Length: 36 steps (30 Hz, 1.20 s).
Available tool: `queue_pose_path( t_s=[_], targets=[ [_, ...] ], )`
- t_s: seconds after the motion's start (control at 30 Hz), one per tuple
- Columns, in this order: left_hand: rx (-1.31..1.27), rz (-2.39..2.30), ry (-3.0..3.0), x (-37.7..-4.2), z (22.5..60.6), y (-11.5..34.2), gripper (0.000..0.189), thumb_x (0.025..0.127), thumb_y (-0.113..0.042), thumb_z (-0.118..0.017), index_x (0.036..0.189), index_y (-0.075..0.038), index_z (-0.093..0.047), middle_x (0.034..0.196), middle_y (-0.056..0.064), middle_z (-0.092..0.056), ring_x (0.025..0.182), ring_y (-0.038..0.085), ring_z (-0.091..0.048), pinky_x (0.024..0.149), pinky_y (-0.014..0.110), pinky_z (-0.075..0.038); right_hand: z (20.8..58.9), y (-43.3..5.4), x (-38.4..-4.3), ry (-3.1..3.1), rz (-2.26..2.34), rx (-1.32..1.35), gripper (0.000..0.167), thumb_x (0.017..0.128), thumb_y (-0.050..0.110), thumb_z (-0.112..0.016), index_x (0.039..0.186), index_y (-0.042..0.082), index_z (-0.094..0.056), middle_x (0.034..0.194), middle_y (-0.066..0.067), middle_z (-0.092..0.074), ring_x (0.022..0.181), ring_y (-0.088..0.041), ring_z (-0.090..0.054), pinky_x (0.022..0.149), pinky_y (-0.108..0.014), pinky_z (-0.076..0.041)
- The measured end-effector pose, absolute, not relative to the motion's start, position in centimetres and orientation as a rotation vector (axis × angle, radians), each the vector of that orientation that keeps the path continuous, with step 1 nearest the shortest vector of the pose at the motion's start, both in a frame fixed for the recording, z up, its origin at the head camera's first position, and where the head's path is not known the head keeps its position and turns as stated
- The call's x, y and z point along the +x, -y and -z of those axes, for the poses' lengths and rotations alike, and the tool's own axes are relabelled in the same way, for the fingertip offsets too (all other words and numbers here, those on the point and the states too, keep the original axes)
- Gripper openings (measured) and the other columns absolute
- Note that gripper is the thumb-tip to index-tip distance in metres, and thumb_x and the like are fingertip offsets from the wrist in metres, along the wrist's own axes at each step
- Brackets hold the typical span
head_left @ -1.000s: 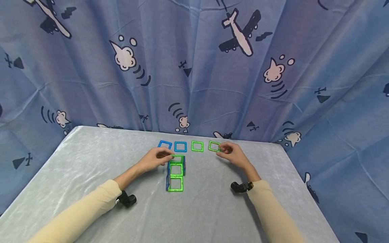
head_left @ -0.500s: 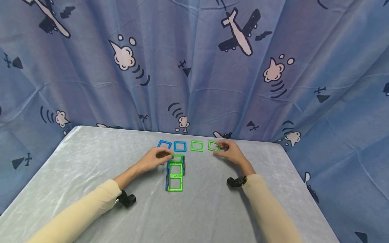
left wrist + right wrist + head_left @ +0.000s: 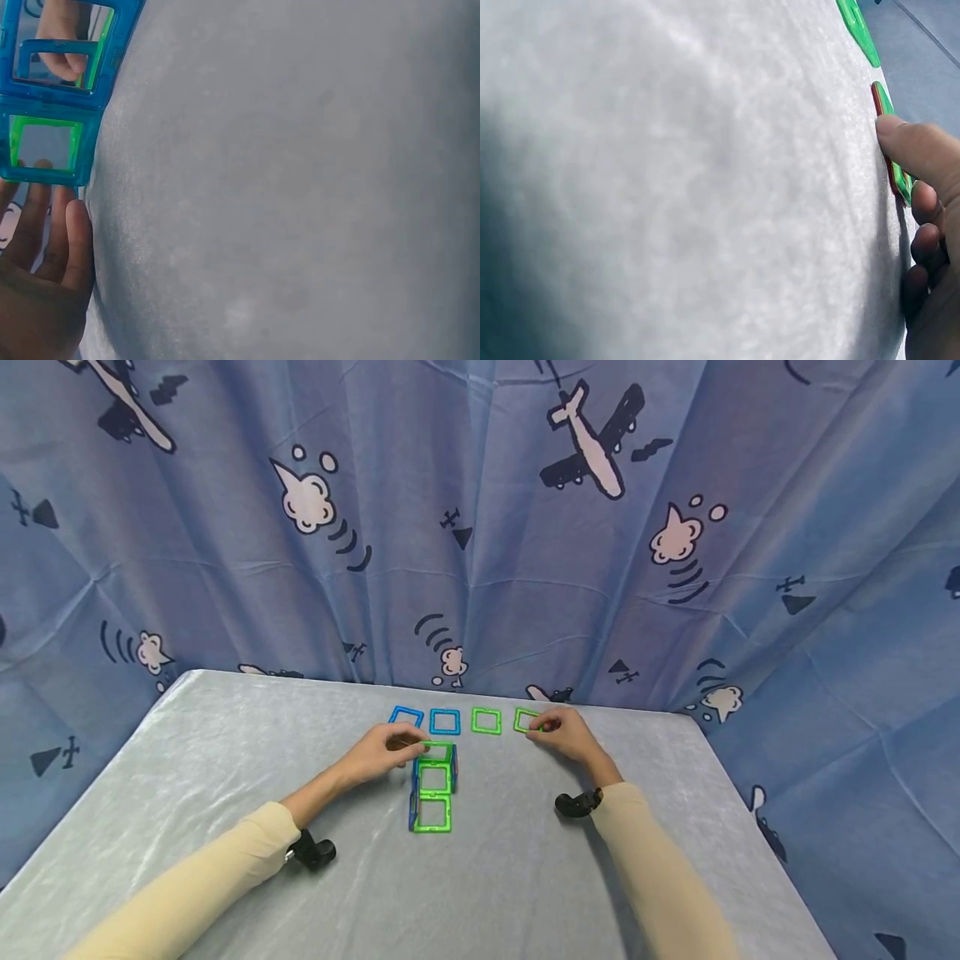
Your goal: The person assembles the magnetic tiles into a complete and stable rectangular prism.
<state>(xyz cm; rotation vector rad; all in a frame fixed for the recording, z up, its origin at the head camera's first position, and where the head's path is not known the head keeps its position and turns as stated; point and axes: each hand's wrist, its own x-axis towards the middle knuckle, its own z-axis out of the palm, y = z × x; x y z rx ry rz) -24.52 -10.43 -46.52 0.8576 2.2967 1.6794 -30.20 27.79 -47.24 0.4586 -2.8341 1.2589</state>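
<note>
My left hand [image 3: 377, 754] is at the far left corner of an upright structure of green and blue magnetic tiles [image 3: 435, 795], thumb and fingertips pinching its back end. In the left wrist view the fingertips reach the lower edge of a blue frame tile [image 3: 88, 146], and green tiles show through its opening. My right hand [image 3: 572, 732] pinches the rightmost green magnetic tile [image 3: 517, 720] of the back row. The right wrist view shows the thumb on this tile's edge [image 3: 883, 96], with a red layer along its side and the other fingers curled below.
Left of the pinched tile, another green tile [image 3: 487, 732] and two blue tiles, one square to the row [image 3: 445, 732] and one slightly turned [image 3: 408, 709], lie flat. A grey cloth [image 3: 225, 735] covers the table. A blue patterned curtain [image 3: 495, 610] hangs behind it.
My right hand has shifted slightly left, and its spread thumb and fingers have drawn together on the rightmost green tile. My left hand and the structure have stayed in place.
</note>
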Motion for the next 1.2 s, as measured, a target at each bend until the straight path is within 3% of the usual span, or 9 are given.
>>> queue_pose_path(
  t_s=[0.4,0.67,0.93,1.2],
  targets=[
    [0.845,-1.665,-2.297,-24.5,46.6,10.4,0.023,0.104,-0.012,-0.062,0.12,0.003,-0.069,0.111,0.017,-0.07,0.097,0.032,-0.068,0.076,0.045,-0.057,46.9,-28.4,-29.6,2.846,-1.25,0.466,0.005,0.088,0.005,-0.08,0.09,0.002,-0.076,0.081,-0.003,-0.056,0.074,-0.02,-0.048,0.067,-0.031,-0.039],
    [0.838,-1.677,-2.283,-24.4,46.6,10.5,0.025,0.105,-0.012,-0.06,0.122,0.004,-0.068,0.115,0.02,-0.069,0.104,0.039,-0.066,0.079,0.048,-0.057,46.1,-29.0,-29.1,2.835,-1.257,0.547,0.005,0.089,0.003,-0.076,0.091,-0.001,-0.074,0.081,-0.003,-0.056,0.073,-0.018,-0.047,0.063,-0.028,-0.038],
    [0.841,-1.662,-2.31,-24.5,46.7,10.4,0.025,0.105,-0.013,-0.061,0.122,0.002,-0.068,0.115,0.017,-0.07,0.105,0.036,-0.067,0.079,0.043,-0.058,44.8,-29.3,-28.0,2.777,-1.295,0.636,0.008,0.091,0.003,-0.075,0.092,-0.004,-0.073,0.08,-0.004,-0.058,0.072,-0.018,-0.05,0.062,-0.025,-0.04],
    [0.851,-1.658,-2.32,-24.4,46.6,10.4,0.024,0.105,-0.012,-0.06,0.122,0.004,-0.068,0.115,0.019,-0.069,0.105,0.038,-0.067,0.079,0.044,-0.057,42.4,-28.1,-26.0,2.754,-1.293,0.726,0.003,0.09,-0.008,-0.068,0.09,-0.008,-0.071,0.081,-0.01,-0.059,0.074,-0.021,-0.052,0.065,-0.027,-0.043]
  ],
)
